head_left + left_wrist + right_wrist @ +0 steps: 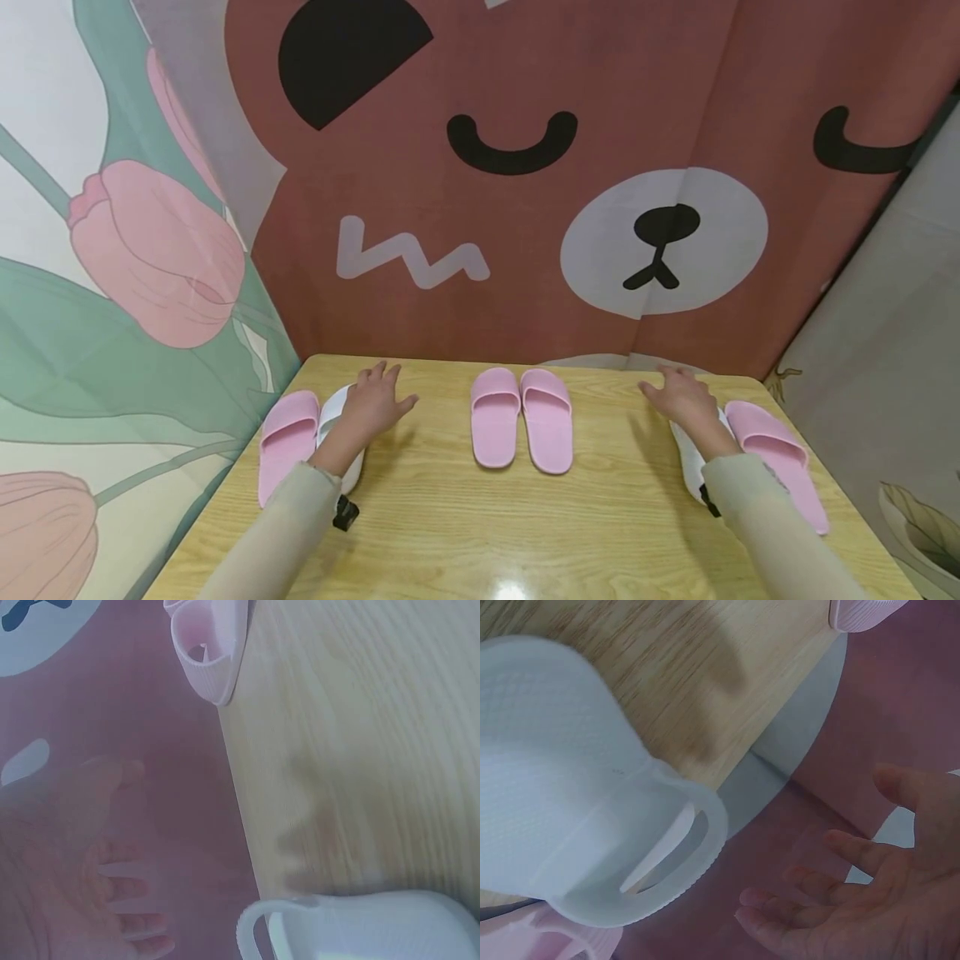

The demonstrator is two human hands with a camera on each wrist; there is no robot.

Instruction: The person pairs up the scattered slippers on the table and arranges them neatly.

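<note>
My left hand (375,402) hovers over a white slipper (349,477) at the left of the table, its fingers spread and holding nothing. Beside that slipper, on its left, lies a pink slipper (288,446). On the other side my right hand (684,400) is held above a second white slipper (688,458), partly hidden by the arm; its fingers are loosely extended and grip nothing. A pink slipper (776,462) lies to the right of it. Between the hands, two pink slippers (495,429) stand side by side near the back edge.
The slippers rest on a light wooden table (435,533). Behind it hangs a brown cloth with a bear face (525,308). A tulip-patterned cloth (165,258) borders the left, and a pale cloth (885,333) the right.
</note>
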